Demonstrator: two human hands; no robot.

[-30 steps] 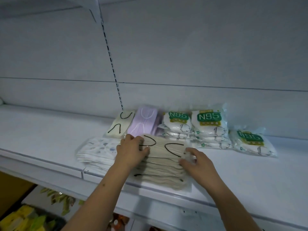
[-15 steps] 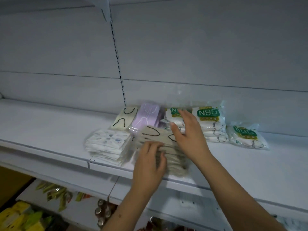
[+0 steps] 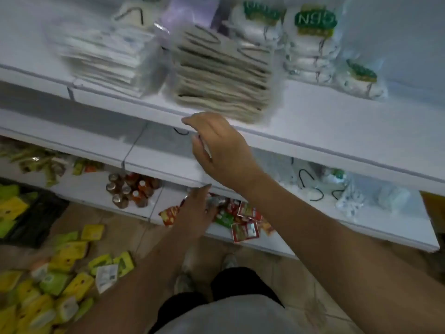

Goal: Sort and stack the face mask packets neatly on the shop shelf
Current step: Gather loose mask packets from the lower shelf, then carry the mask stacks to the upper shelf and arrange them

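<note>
On the white shelf a tall stack of beige face mask packets stands near the front edge. A white patterned stack lies to its left. Behind are a purple packet and green-labelled N95 stacks, with a single N95 packet at the right. My right hand hangs in front of the shelf edge just below the beige stack, fingers relaxed, holding nothing I can see. My left hand is lower, fingers extended towards the bottom shelf. Loose clear mask packets with black loops lie on the shelf below.
Small brown bottles and red sachets sit on the bottom shelf. Several yellow and green packets are strewn on the tiled floor at the left, beside a black bag. My legs and shoes are below.
Both hands have left the beige stack and dropped below the shelf edge. The view has tilted down, showing the lower shelves and the floor.
</note>
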